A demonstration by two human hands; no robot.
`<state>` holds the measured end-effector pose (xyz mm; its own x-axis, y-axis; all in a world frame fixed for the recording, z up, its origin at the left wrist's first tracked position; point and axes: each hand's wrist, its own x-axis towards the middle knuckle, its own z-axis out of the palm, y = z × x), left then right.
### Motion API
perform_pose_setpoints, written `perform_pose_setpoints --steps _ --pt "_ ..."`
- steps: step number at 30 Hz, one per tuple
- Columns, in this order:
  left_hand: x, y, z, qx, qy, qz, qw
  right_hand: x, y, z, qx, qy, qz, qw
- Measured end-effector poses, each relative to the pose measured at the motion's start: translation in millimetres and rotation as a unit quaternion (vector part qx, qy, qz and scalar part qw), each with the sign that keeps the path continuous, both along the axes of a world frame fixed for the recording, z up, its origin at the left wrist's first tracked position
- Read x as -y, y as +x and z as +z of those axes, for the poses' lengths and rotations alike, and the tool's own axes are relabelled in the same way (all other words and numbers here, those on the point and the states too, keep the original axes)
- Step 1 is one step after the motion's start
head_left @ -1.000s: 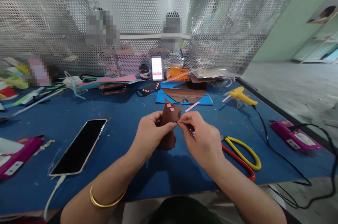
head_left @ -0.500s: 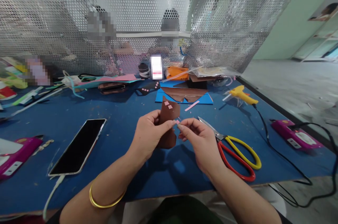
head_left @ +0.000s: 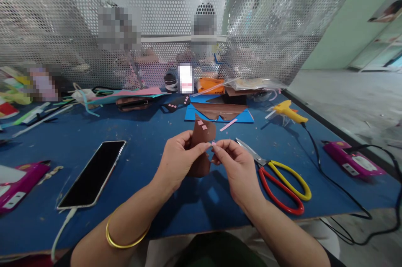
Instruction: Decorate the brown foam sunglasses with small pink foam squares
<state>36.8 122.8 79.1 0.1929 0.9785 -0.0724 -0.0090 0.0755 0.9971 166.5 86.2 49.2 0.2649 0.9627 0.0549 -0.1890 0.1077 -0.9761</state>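
Note:
My left hand [head_left: 177, 156] is closed around a curved brown sheet piece [head_left: 203, 133], which stands upright over the table. Two small pink squares [head_left: 202, 125] sit on its upper part. Between the fingertips of both hands is a small pink square [head_left: 213, 143]; my right hand [head_left: 235, 160] pinches it, and my left thumb tip meets it or lies very close. Red-and-yellow-handled scissors [head_left: 266, 164] lie just right of my right hand. Beyond the hands, a thin pink strip [head_left: 228, 125] rests on the table.
A phone [head_left: 94, 172] with a white cable lies at left. On the right are a yellow glue gun [head_left: 289, 112] and a purple power strip [head_left: 351, 160] with black cords. Blue and brown sheets [head_left: 220, 112] and a black piece with pink squares [head_left: 177, 104] lie before a perforated screen [head_left: 264, 49].
The pinched pink square and both sets of fingertips have shifted very slightly. The brown piece has turned a little to the right. Grips stay the same.

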Motion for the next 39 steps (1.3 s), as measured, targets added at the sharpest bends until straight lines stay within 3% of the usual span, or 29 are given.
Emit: perform_pose_setpoints --steps 4,8,22,39 --pt "1.8 0.7 5.5 0.010 -0.019 -0.022 1.000 -2.6 16.4 10.6 0.157 0.043 -0.022 0.986" --pt "3.9 -0.2 10.2 -0.011 -0.029 -0.051 0.998 -7.5 29.2 22.7 0.268 0.089 0.003 0.959" --pt "4.2 -0.1 12.4 -0.084 0.024 -0.050 0.995 -10.7 24.4 15.7 0.298 0.106 -0.028 0.948" --pt "5.1 -0.8 10.6 -0.092 0.032 -0.060 0.993 -11.7 21.5 12.1 0.299 0.124 -0.055 0.945"
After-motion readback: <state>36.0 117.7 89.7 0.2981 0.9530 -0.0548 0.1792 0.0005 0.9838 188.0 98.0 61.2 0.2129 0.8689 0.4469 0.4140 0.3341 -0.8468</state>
